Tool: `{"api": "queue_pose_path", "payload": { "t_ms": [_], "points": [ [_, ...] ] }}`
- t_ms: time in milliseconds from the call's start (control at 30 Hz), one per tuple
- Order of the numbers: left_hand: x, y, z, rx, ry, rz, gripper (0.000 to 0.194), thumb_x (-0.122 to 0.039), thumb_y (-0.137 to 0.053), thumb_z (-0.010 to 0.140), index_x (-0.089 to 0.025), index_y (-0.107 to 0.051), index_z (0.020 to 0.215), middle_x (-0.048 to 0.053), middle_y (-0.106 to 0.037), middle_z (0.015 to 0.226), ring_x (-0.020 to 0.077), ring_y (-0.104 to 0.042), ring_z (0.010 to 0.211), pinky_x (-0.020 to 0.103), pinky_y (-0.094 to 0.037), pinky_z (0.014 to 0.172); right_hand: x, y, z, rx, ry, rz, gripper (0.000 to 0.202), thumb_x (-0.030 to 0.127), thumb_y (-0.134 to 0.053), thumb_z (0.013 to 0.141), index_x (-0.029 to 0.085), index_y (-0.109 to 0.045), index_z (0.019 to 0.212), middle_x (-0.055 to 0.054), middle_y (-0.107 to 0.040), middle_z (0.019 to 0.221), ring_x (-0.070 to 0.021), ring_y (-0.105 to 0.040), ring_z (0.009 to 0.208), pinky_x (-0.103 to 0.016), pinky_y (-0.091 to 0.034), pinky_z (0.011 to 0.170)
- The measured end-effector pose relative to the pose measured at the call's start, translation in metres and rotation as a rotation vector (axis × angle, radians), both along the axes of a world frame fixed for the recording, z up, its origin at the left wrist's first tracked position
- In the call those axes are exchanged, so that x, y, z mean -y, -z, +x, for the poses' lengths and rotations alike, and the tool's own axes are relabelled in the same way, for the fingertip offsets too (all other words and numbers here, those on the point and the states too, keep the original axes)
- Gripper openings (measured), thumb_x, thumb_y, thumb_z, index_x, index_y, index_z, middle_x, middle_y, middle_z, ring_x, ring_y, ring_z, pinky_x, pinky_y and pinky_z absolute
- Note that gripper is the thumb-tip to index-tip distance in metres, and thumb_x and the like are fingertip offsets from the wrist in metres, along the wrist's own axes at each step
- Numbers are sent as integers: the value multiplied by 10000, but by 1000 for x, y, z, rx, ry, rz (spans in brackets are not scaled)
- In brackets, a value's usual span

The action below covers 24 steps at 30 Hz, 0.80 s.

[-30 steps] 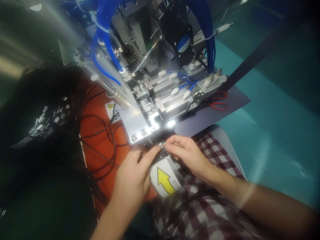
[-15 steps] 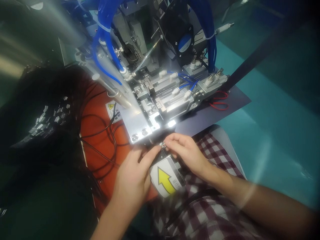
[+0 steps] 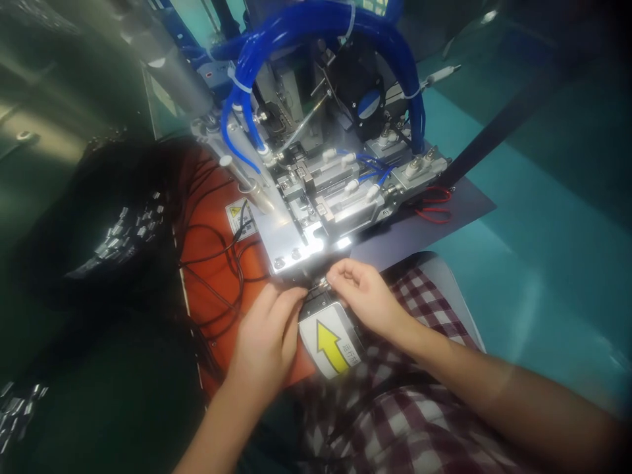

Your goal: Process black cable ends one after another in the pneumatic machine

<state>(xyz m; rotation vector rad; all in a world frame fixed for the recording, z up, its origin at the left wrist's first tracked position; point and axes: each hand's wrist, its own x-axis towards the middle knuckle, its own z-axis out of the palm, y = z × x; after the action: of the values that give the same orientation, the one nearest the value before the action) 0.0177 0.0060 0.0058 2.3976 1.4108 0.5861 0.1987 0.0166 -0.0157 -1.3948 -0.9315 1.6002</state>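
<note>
Small shiny metal parts (image 3: 323, 283) show at the front of the machine, between my hands. My right hand (image 3: 363, 286) has its thumb and forefinger pinched at these parts; what exactly it grips is too small to make out. My left hand (image 3: 271, 322) is just to the left, its thumb and fingers closed together near a thin dark piece, its grip partly hidden. Below the fingertips sits a white plate (image 3: 328, 339) with a yellow arrow. The metal machine plate (image 3: 284, 240) lies right above my hands.
Blue hoses (image 3: 320, 20) arch over the machine's cylinders (image 3: 353, 210). Black cables (image 3: 212, 289) lie on the orange surface (image 3: 202, 247) at left. Shiny metal pieces (image 3: 123, 230) rest on something dark. Red wires (image 3: 434, 204) hang at right. A checkered cloth (image 3: 434, 421) covers the lap.
The view has shifted, so the machine's left side appears further right. My left thumb has drawn away to the left from my right fingertips, widening the gap between them.
</note>
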Motion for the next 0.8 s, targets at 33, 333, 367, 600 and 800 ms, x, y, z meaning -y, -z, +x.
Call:
{"api": "queue_pose_path", "payload": {
  "t_ms": [33, 333, 367, 600, 800],
  "points": [
    [0, -1, -1, -27, 8, 8, 226, -105, -472, 904, -170, -617, 1066, 36, -566, 865, 135, -566, 755, 238, -478, 652, 0, 0, 0, 2, -1, 5, 175, 318, -563, 847, 185, -528, 739, 60, -466, 568, -89, -420, 489, -234, -328, 481],
    [-2, 8, -11, -13, 132, 146, 325, -44, -424, 888, -173, -635, 1100, 64, -574, 902, 153, -561, 825, 261, -496, 684, 3, 2, -3, 63, 0, 85, 186, 333, -544, 851, 207, -499, 723, 66, -441, 523, -104, -415, 478, -239, -331, 480],
    [-2, 8, -12, -7, 135, 151, 327, -41, -425, 889, -172, -635, 1102, 65, -576, 908, 151, -562, 828, 258, -497, 686, 3, 3, -3, 68, 1, 98, 186, 333, -544, 850, 208, -496, 721, 64, -441, 529, -105, -416, 484, -239, -333, 484],
    [-2, 9, -12, 29, 131, 153, 321, -34, -430, 892, -163, -643, 1095, 69, -590, 928, 146, -578, 856, 253, -501, 716, 3, 6, -2, 90, -14, 133, 176, 324, -532, 861, 212, -487, 733, 44, -503, 584, -116, -473, 522, -252, -372, 522],
    [-2, 9, -13, 55, 127, 139, 327, -40, -430, 899, -189, -630, 1111, 57, -591, 936, 139, -581, 858, 241, -498, 726, 4, 6, -3, 119, -6, 143, 169, 313, -532, 861, 214, -489, 731, 45, -504, 576, -117, -480, 516, -251, -370, 514]
  ]
}}
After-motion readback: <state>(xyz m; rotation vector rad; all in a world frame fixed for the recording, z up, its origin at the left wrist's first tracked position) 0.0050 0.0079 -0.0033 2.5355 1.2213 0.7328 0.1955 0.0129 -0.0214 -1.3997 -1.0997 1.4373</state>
